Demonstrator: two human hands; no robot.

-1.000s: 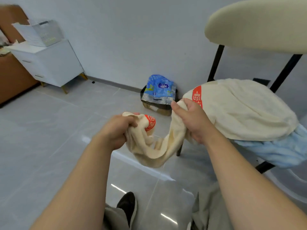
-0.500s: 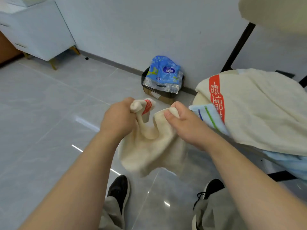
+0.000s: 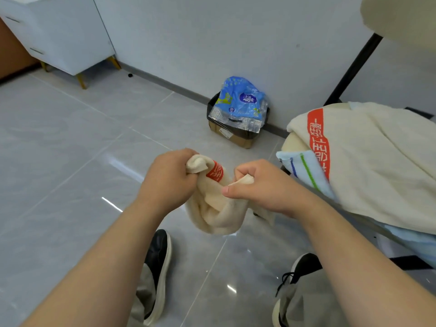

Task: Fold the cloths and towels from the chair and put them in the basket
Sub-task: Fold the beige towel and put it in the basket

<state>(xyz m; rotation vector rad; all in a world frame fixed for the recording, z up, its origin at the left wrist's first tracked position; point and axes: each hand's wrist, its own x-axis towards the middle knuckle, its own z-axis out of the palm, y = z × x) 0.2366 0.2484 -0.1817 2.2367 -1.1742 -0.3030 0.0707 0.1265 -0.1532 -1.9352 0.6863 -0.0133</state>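
1. Head view: a small cream towel with a red band hangs bunched in mid-air above the floor, just beside the chair, between the person's two hands.
2. The task looks early. This towel is not yet folded flat, a larger cream towel and a blue striped towel lie on the chair, and no basket is in sight.
3. The left hand clenches the towel's top edge in a fist. The right hand pinches another edge between thumb and curled fingers. Both forearms reach forward, with the hands close together.
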